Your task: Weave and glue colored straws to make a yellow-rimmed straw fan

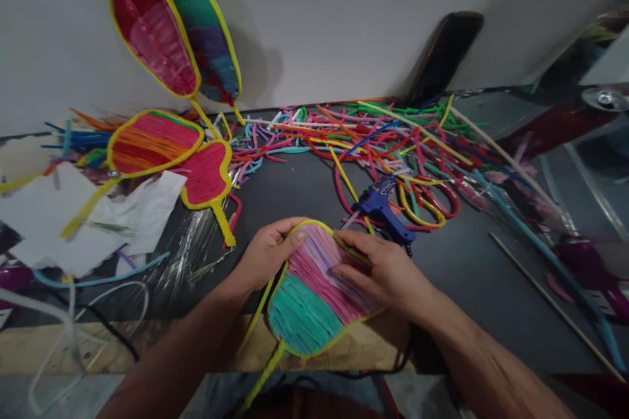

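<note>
Between both hands is a pipe-cleaner fan [314, 275], a rounded panel striped teal, pink and lilac. Yellow edging runs round it, and a twisted yellow stem points down to the lower left. My left hand [272, 249] pinches its upper left edge, thumb on the front. My right hand [388, 268] grips the right edge, with its thumb and fingers over the lilac and pink stripes. A loose yellow strip [256, 315] hangs below my left hand. Just beyond my right hand lies a blue glue gun [386, 209]. Part of the panel is hidden under my right hand.
Tangled pipe cleaners [344, 131] line the wall, with scissors [445, 200] among them. Similar finished panels [157, 141] stand at the left above white paper [54, 216]. A phone [447, 52] leans on the wall. A thin stick [550, 301] and a red can [550, 124] are at right.
</note>
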The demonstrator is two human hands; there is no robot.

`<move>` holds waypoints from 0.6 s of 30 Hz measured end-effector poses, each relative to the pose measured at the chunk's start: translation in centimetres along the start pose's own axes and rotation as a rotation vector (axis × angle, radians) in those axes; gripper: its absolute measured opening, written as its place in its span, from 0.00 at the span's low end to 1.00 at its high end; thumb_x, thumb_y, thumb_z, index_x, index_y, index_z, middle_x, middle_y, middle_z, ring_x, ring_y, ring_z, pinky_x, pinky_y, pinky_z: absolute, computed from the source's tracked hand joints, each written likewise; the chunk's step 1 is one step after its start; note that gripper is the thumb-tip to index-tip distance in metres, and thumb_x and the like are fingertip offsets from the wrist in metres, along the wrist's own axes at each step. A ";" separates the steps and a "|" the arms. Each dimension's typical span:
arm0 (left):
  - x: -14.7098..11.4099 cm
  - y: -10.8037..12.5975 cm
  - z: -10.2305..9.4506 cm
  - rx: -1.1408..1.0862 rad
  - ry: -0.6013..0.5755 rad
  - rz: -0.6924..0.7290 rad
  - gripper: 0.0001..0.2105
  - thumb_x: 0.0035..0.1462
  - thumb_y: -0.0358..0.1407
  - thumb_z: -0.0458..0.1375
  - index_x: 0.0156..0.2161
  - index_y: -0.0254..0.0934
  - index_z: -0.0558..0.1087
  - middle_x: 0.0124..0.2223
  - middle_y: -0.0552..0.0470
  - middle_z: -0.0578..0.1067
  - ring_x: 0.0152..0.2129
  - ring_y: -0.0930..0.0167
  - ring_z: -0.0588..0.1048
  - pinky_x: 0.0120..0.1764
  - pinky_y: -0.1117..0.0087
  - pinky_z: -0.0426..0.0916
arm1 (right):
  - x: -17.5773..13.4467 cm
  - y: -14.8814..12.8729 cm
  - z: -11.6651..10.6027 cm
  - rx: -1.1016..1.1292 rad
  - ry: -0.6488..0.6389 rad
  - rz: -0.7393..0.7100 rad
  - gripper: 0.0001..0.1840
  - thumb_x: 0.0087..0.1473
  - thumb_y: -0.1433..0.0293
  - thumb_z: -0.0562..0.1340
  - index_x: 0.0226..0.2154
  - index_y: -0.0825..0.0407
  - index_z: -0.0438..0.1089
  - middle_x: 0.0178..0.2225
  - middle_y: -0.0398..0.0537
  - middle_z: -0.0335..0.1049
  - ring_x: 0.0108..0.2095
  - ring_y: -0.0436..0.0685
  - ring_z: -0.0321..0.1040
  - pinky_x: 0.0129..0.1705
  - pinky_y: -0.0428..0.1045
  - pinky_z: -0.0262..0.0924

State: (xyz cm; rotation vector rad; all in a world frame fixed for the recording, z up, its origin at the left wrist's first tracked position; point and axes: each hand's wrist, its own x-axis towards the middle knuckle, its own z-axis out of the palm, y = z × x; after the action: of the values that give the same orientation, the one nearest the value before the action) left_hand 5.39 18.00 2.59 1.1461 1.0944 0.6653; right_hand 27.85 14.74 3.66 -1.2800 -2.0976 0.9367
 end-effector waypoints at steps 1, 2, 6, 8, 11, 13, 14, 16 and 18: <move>0.0 0.0 0.0 -0.001 0.002 -0.002 0.18 0.55 0.43 0.61 0.49 0.35 0.75 0.43 0.47 0.79 0.37 0.68 0.77 0.41 0.71 0.71 | 0.0 0.0 0.0 0.004 -0.004 0.011 0.21 0.54 0.66 0.62 0.52 0.51 0.66 0.47 0.52 0.74 0.46 0.59 0.72 0.49 0.54 0.66; 0.0 0.0 0.0 -0.004 0.004 -0.004 0.19 0.55 0.43 0.61 0.49 0.35 0.75 0.43 0.47 0.79 0.37 0.68 0.77 0.41 0.71 0.71 | 0.0 0.1 0.1 0.004 -0.007 0.021 0.22 0.54 0.66 0.62 0.52 0.51 0.65 0.47 0.53 0.74 0.46 0.59 0.72 0.49 0.55 0.66; 0.1 0.0 0.0 -0.031 0.000 0.000 0.19 0.55 0.43 0.61 0.49 0.34 0.74 0.43 0.48 0.79 0.37 0.69 0.77 0.41 0.72 0.70 | -0.2 0.5 0.4 -0.008 0.034 0.010 0.28 0.53 0.66 0.64 0.55 0.53 0.62 0.51 0.57 0.71 0.49 0.62 0.70 0.51 0.58 0.66; 0.1 0.0 0.0 -0.033 0.004 0.002 0.19 0.55 0.42 0.61 0.49 0.34 0.75 0.44 0.47 0.79 0.37 0.69 0.76 0.41 0.72 0.70 | -0.2 0.5 0.3 -0.015 0.080 -0.018 0.32 0.52 0.66 0.64 0.58 0.51 0.59 0.52 0.57 0.69 0.51 0.62 0.68 0.52 0.59 0.65; 0.1 -0.1 0.0 -0.029 0.007 0.003 0.18 0.55 0.43 0.61 0.48 0.34 0.75 0.45 0.47 0.79 0.37 0.70 0.76 0.41 0.73 0.70 | -0.2 0.3 0.1 -0.017 0.124 -0.054 0.35 0.52 0.68 0.65 0.60 0.49 0.54 0.51 0.55 0.69 0.51 0.62 0.66 0.51 0.60 0.65; 0.1 -0.1 0.0 -0.035 0.002 0.001 0.18 0.55 0.43 0.61 0.48 0.35 0.75 0.45 0.48 0.79 0.37 0.70 0.76 0.41 0.73 0.70 | -0.1 0.1 -0.1 -0.019 0.131 -0.074 0.36 0.52 0.69 0.65 0.61 0.48 0.53 0.48 0.53 0.70 0.50 0.62 0.65 0.50 0.60 0.65; 0.1 -0.1 0.0 -0.038 -0.001 0.000 0.18 0.55 0.42 0.61 0.48 0.35 0.75 0.45 0.48 0.79 0.37 0.70 0.76 0.41 0.74 0.70 | -0.1 0.0 -0.2 -0.022 0.129 -0.083 0.37 0.51 0.69 0.65 0.61 0.47 0.52 0.47 0.53 0.70 0.49 0.62 0.65 0.50 0.61 0.65; 0.1 0.0 0.0 -0.047 -0.012 -0.002 0.17 0.56 0.42 0.61 0.48 0.36 0.75 0.46 0.48 0.79 0.37 0.71 0.76 0.41 0.74 0.70 | -0.1 -0.1 -0.3 -0.022 0.126 -0.102 0.38 0.51 0.69 0.65 0.61 0.47 0.51 0.46 0.52 0.70 0.49 0.62 0.64 0.50 0.62 0.65; 0.1 0.0 0.0 -0.054 -0.024 0.006 0.16 0.57 0.42 0.60 0.48 0.37 0.75 0.47 0.49 0.79 0.38 0.71 0.76 0.41 0.75 0.69 | -0.1 -0.1 -0.3 -0.021 0.119 -0.115 0.39 0.51 0.69 0.66 0.62 0.47 0.50 0.46 0.52 0.70 0.49 0.62 0.64 0.50 0.62 0.64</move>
State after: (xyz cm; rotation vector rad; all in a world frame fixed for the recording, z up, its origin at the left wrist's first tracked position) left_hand 5.43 18.06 2.57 1.1090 1.0475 0.6798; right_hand 28.05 14.75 3.88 -1.1820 -2.0688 0.7723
